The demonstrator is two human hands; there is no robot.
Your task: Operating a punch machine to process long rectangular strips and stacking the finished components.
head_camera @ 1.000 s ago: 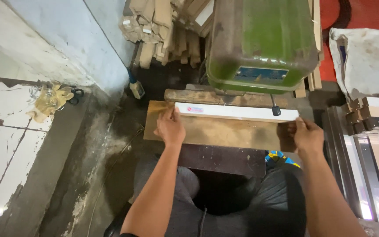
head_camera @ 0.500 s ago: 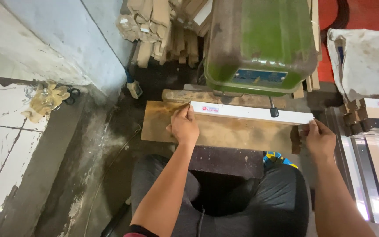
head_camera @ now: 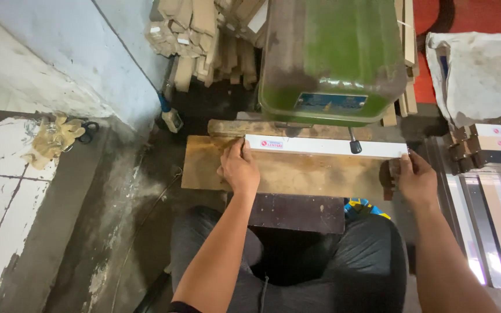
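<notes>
So, compared with a second ago, the white bar (head_camera: 326, 146) has been slid toward the right along the wooden board (head_camera: 285, 174), under the green machine head (head_camera: 334, 58). Back then its left end sat near the board's left edge; now that end lies well in from the edge, and the right end pokes out past the board's right edge.

The left hand (head_camera: 239, 169) has been carried along with it. It's laid on the board just in front of the bar's left end, fingers curled against the bar's near side and top, so the bar is pressed and steered rather than wrapped in a fist. The right hand (head_camera: 416, 177) has been pulled out to the right too, and it's closed around the bar's right end past the board's right edge. How tight that pinch is can't be told from this angle, since the fingertips are partly hidden.

What this probably means: a fresh stretch of the bar has been brought under the machine head, with the small black knob (head_camera: 355, 148) now sitting against it right of centre.

Right of the machine, a stack of similar bars (head_camera: 494, 145) and shiny metal strips (head_camera: 482, 220) can be seen. Behind and to the left of the machine, cardboard pieces (head_camera: 198, 35) are piled up. Far left of the board, yellowish gloves (head_camera: 53, 136) are lying on the floor.
</notes>
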